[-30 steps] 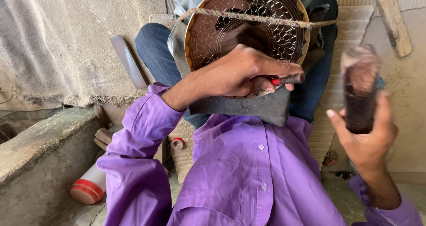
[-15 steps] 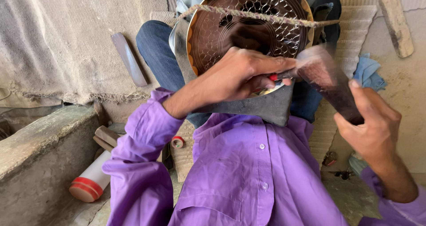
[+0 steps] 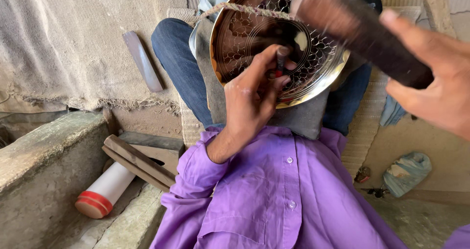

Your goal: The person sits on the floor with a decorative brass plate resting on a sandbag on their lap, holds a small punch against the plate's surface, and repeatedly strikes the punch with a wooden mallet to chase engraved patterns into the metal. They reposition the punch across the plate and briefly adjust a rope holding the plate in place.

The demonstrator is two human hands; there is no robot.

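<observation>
— What are you holding?

— Your left hand (image 3: pixel 252 100) is pinching a small punch (image 3: pixel 281 60) upright, fingers closed round it, tip touching the dish (image 3: pixel 230 38) propped on your knees. Your right hand (image 3: pixel 433 90) is gripping a dark mallet (image 3: pixel 357 31), raised above.

— How is the dish handling?

— Probably thin, stiff metal, easily dented; steady it by the rim.

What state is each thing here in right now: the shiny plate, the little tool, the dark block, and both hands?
Brass plate: propped on the lap, tilted, honeycomb pattern on its face, rope across its top.
Small punch: tip set on the plate.
Left hand: fingers closed on the punch.
Dark mallet: raised over the plate, blurred.
Right hand: gripping the mallet.
White cylinder: lying on its side.
</observation>
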